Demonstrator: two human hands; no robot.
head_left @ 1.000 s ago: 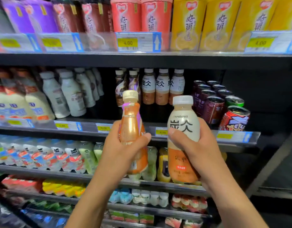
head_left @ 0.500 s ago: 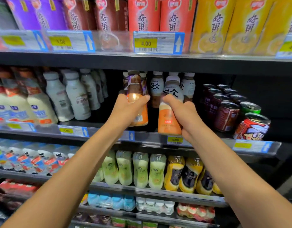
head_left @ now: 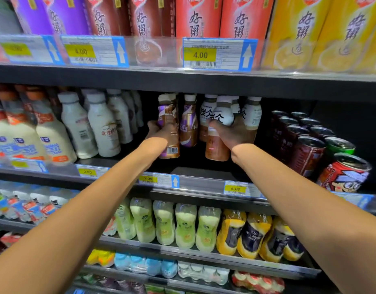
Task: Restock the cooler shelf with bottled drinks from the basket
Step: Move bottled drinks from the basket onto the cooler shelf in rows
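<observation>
Shelf, mid-row: left hand grips coffee bottle, right hand grips tea bottle, both deep among stock; risk: knuckles may topple neighbouring bottles.

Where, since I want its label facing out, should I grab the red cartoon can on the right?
Best around its round side wall, coming from the front: the red cartoon can stands at the front edge of the shelf, with a dark red can close beside it and a green-topped can behind.

Left hand and right hand reached farther, bottles deeper into shelf
</observation>
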